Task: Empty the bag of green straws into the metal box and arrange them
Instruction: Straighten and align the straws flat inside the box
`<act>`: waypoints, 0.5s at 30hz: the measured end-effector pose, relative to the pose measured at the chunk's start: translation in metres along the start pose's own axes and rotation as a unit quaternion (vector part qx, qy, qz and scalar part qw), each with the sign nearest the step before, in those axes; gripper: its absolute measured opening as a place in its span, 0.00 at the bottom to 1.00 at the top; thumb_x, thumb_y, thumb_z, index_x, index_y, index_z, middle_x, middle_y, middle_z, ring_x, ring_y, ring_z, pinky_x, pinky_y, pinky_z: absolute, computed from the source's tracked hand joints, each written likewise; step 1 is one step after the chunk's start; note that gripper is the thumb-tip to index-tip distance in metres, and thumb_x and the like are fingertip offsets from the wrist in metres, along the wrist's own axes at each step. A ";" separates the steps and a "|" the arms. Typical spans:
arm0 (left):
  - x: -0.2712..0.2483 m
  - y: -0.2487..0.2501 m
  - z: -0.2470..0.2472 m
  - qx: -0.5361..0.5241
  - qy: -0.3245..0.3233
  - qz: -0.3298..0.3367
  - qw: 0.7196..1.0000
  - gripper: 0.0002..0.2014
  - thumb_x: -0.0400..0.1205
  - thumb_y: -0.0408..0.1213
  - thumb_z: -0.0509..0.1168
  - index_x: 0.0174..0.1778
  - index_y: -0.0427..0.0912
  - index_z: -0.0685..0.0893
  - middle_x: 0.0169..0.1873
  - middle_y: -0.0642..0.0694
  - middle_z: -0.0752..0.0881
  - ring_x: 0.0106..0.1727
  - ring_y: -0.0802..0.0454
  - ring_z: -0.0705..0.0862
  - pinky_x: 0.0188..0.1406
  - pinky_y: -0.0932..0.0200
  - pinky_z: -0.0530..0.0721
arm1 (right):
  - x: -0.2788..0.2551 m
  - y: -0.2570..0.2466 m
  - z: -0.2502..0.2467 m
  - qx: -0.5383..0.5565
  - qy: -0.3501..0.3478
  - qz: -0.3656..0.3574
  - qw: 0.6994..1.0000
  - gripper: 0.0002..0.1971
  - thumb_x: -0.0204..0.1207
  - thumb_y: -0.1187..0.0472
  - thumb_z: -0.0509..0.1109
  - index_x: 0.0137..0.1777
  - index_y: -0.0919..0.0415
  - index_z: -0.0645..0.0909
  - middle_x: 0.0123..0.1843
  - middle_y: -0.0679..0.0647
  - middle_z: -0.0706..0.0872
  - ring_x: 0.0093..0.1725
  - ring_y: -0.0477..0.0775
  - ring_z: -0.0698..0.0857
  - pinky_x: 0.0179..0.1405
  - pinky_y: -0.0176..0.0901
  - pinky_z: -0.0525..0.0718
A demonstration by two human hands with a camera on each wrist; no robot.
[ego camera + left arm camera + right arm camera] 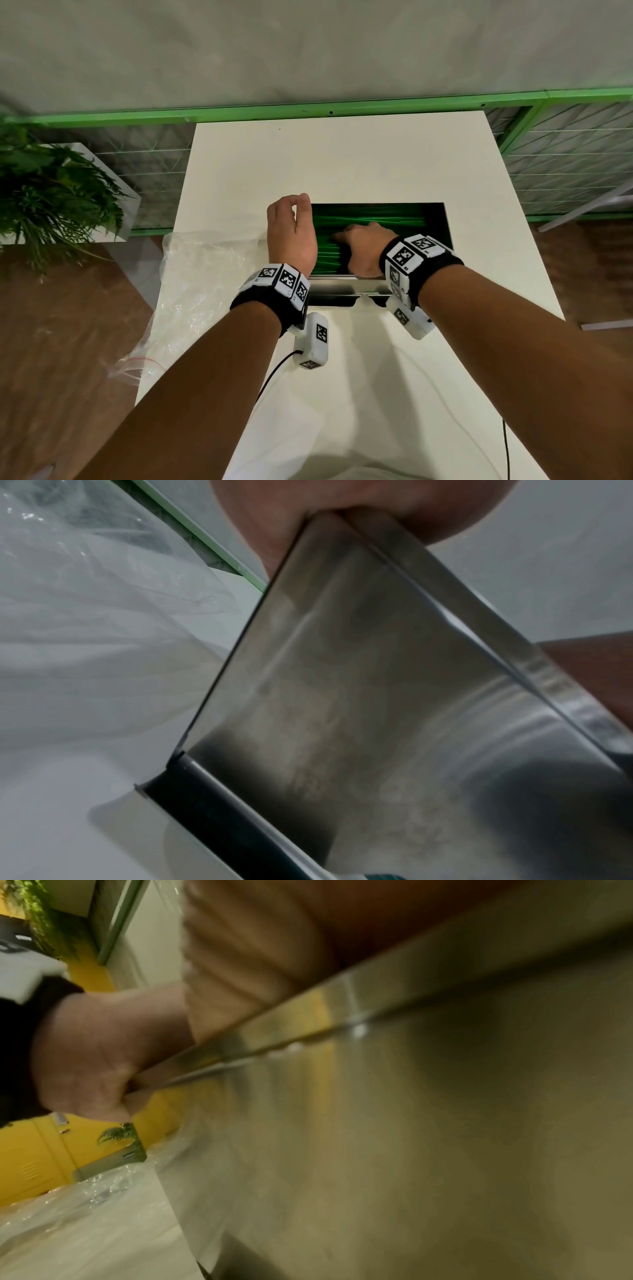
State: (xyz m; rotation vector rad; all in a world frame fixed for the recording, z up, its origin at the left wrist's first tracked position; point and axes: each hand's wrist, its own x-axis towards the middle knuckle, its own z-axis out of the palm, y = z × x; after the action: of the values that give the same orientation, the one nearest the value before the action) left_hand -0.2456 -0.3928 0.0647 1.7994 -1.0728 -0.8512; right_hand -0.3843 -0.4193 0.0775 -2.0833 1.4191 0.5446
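Brushed, glossy steel on the metal box [359,696], reflective along its rim; thin, crinkled, clear plastic for the bag [202,281], shiny in spots. Smooth glossy plastic on the green straws [376,214], matt white on the table [342,157], wood-grain on the floor [68,342].

Left hand [292,233] curled; right hand [363,247] reaches forward.

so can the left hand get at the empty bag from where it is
Probably yes: the left hand grips the metal box's left wall, and the plastic bag lies right beside it on the table, nothing between; it must let go first.
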 end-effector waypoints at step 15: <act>0.001 -0.001 0.001 0.004 0.001 0.005 1.000 0.13 0.92 0.48 0.54 0.61 0.47 0.81 0.67 0.47 0.78 0.57 0.57 0.76 0.56 0.71 0.66 | 0.004 -0.003 0.006 -0.001 0.048 0.008 0.999 0.30 0.76 0.55 0.70 0.78 0.54 0.69 0.73 0.58 0.78 0.72 0.68 0.74 0.68 0.65 0.76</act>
State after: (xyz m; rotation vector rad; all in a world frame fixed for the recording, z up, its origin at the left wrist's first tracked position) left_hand -0.2458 -0.3933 0.0639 1.7998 -1.0839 -0.8407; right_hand -0.3798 -0.4174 0.0713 -2.1274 1.4899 0.4591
